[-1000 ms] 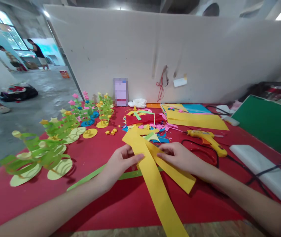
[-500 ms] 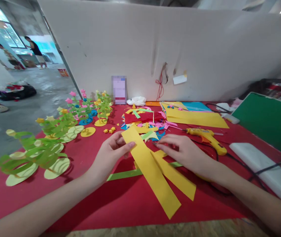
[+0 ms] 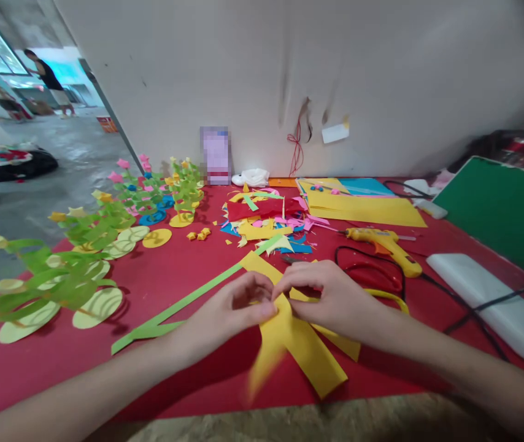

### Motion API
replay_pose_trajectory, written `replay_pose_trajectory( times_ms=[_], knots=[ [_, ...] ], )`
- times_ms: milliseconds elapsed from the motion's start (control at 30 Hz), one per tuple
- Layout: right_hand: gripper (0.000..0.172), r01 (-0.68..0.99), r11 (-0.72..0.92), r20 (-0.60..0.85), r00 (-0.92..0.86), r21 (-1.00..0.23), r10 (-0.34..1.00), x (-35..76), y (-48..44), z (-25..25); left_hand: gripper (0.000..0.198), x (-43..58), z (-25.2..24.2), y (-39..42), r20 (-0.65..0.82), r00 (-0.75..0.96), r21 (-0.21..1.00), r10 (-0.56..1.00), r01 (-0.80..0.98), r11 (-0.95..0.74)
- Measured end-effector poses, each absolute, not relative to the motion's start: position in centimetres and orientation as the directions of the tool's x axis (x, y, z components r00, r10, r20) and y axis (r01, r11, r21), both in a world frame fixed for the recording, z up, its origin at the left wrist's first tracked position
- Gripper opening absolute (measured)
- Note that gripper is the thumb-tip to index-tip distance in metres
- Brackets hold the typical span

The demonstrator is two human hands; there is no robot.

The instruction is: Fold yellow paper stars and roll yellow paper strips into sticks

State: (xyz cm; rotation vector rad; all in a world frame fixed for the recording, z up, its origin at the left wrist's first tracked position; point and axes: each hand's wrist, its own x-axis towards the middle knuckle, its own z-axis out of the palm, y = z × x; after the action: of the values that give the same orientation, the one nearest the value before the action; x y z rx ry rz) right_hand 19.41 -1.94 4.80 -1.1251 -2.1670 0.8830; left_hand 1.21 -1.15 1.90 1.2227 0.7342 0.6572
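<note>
Both my hands meet over the red table point(image 3: 183, 270), pinching the same yellow paper strip point(image 3: 299, 353). My left hand point(image 3: 238, 307) grips its top edge with thumb and fingers closed. My right hand point(image 3: 326, 294) pinches it right beside the left one. The strip hangs down from the fingers, its lower left end blurred by motion. A second yellow strip point(image 3: 335, 341) lies under it on the table. A long green paper strip point(image 3: 179, 304) runs diagonally just left of my left hand.
Green paper plant models on pale discs point(image 3: 59, 282) line the table's left side. Coloured paper scraps point(image 3: 266, 221) and yellow sheets point(image 3: 363, 209) lie behind my hands. A yellow glue gun point(image 3: 384, 245), scissors with red handles point(image 3: 372, 273), a white pad point(image 3: 487, 304) and a green board point(image 3: 501, 221) are to the right.
Both hands drew nearer to me and closed together on one yellow strip, which has lifted and folded downward. The camera tilted, and the green strip now shows at full length.
</note>
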Motion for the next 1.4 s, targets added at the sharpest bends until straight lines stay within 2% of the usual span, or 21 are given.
replay_pose_trajectory(
  times_ms=[133,267,400,500,567,700,867,1033,1400],
  knots=[
    [0.014,0.469,0.495,0.216,-0.529,-0.732,0.821,19.2,-2.6,4.7,0.023,1.6,1.9,-2.0,-0.261,0.727,0.956,0.635,0.101,0.277],
    [0.010,0.451,0.492,0.235,-0.513,-0.744,0.825,19.1,-2.9,5.2,0.011,1.7,2.6,-2.4,-0.300,0.654,0.953,0.695,0.175,0.247],
    [0.020,0.499,0.370,0.167,-0.405,-0.783,0.899,19.5,-2.8,6.6,0.010,1.5,3.3,-2.3,-0.206,0.481,0.975,0.852,0.030,0.219],
    [0.032,0.579,0.328,0.081,-0.410,-0.747,0.909,19.8,-3.0,7.3,0.006,1.3,3.6,-2.1,-0.108,0.335,0.977,0.936,-0.139,0.163],
    [0.032,0.612,0.337,0.070,-0.416,-0.716,0.906,19.8,-3.2,7.3,0.008,1.2,3.7,-2.1,-0.077,0.253,0.971,0.964,-0.200,0.130],
    [0.010,0.637,0.345,0.117,-0.372,-0.690,0.921,19.9,-3.4,7.2,0.015,1.1,4.2,-2.1,-0.042,0.173,0.968,0.984,-0.235,0.082],
    [0.031,0.644,0.335,0.216,-0.259,-0.688,0.941,20.3,-3.2,8.3,0.021,0.8,4.6,-1.9,-0.024,0.249,0.983,0.968,-0.171,0.068],
    [0.021,0.698,0.385,0.340,-0.210,-0.604,0.916,20.3,-3.5,8.9,0.016,0.4,4.6,-1.9,-0.006,0.206,0.994,0.978,-0.109,0.029],
    [0.022,0.719,0.466,0.464,-0.223,-0.516,0.857,20.3,-3.8,9.0,0.015,0.2,5.1,-1.9,0.059,0.143,0.998,0.988,-0.014,-0.057]
  ],
)
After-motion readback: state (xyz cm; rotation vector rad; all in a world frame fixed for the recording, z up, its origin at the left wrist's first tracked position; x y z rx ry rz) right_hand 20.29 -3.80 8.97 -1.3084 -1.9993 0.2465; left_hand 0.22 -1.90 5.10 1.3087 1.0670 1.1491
